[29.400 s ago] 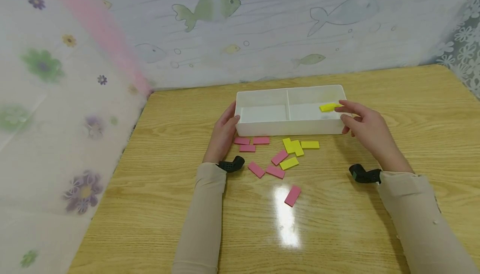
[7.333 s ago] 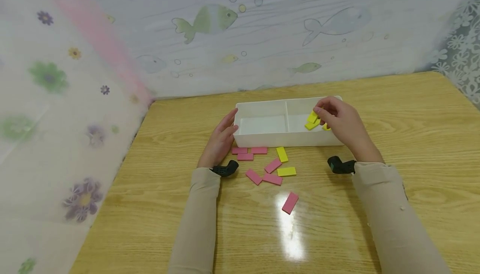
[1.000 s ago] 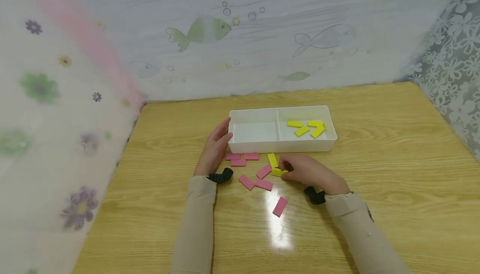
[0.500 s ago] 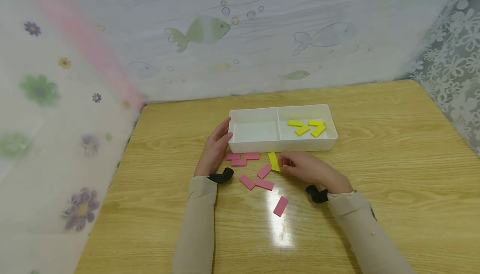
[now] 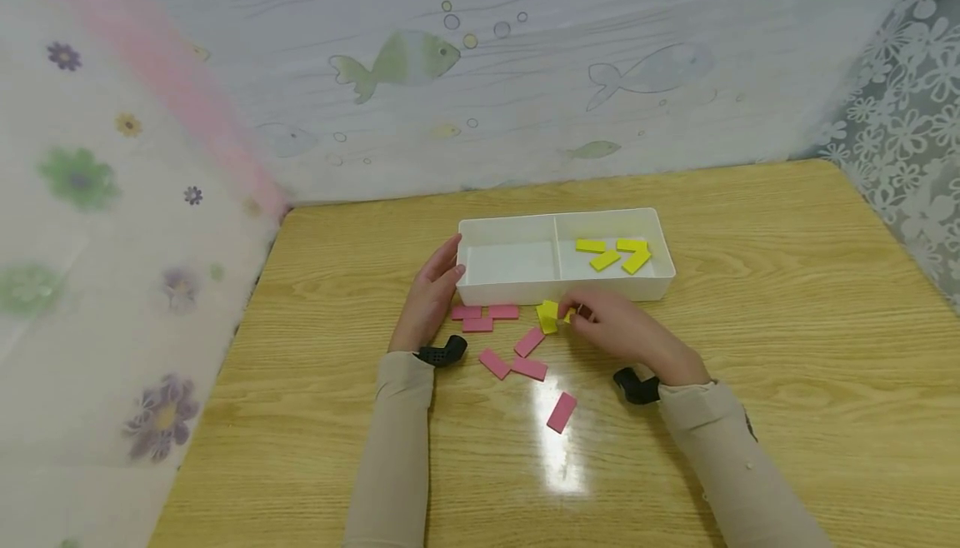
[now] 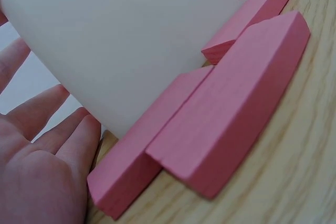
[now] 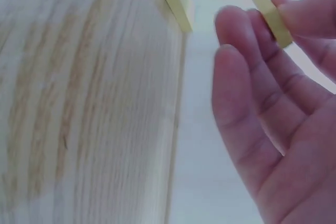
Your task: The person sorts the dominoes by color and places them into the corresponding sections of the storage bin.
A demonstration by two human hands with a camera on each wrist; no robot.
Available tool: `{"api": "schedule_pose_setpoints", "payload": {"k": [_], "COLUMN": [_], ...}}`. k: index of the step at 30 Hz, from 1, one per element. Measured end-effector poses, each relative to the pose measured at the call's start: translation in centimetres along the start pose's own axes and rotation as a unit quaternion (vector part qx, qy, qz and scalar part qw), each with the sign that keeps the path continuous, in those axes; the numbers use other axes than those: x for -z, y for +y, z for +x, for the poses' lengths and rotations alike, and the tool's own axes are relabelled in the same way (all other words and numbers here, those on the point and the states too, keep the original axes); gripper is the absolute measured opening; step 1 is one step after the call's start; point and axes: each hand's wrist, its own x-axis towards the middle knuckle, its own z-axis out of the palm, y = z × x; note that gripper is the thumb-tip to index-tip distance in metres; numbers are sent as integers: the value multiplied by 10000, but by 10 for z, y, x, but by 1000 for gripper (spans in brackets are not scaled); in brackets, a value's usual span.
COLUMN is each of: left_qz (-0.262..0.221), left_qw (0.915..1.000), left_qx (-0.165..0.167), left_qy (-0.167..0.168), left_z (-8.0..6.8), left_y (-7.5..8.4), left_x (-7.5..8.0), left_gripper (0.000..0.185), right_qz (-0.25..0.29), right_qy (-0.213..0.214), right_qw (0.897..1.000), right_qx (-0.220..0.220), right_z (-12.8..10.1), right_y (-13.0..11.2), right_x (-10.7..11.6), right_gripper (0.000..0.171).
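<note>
My left hand (image 5: pixel 427 302) rests against the left end of a white two-compartment box (image 5: pixel 506 294), its fingers extended along that end. In the right wrist view, my right hand (image 7: pixel 283 108) pinches a yellow domino-like block (image 7: pixel 273 19) between thumb and fingers. That hand is in front of the box's right compartment, above the table. Another yellow block (image 7: pixel 178 1) lies on the table by the box's front wall, partly overlapped by the held one in the head view. Several yellow blocks (image 5: pixel 590 246) lie in the right compartment; the left one holds none.
Three pink blocks (image 5: pixel 477 325) sit close together at the box's front left corner, near the left hand. More pink blocks (image 5: pixel 529 369) are spread in front, one (image 5: pixel 562 412) nearest the person. The wooden table (image 5: pixel 300 381) meets a patterned wall covering (image 5: pixel 405 132) behind.
Over the last second the right hand has lifted a yellow block from the table and moved slightly toward the box. Since the earliest frame, more yellow blocks lie in the right compartment. The left hand stays at the box.
</note>
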Motion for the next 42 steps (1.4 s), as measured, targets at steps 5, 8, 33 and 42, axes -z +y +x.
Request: {"api": "schedule_pose_setpoints", "payload": {"k": [5, 8, 33, 42], "left_qz": [-54, -65, -65, -118], "left_qw": [10000, 10000, 10000, 9999], "left_qx": [-7, -14, 53, 4], "left_qy": [-7, -15, -6, -69], "left_z": [1, 1, -1, -1], "left_y": [-1, -1, 2, 2], "left_x": [0, 0, -2, -2], "left_gripper": [48, 49, 51, 50], "right_qz": [105, 30, 144, 153], "right_qy": [282, 411, 1203, 1626], "right_qw": [9995, 9992, 9921, 9864], "right_qx": [-37, 19, 316, 188], "right_z": [-1, -1, -3, -6], "right_y": [-3, -4, -6, 1], "right_x": [4, 6, 13, 18], "right_gripper": [18, 18, 13, 15]}}
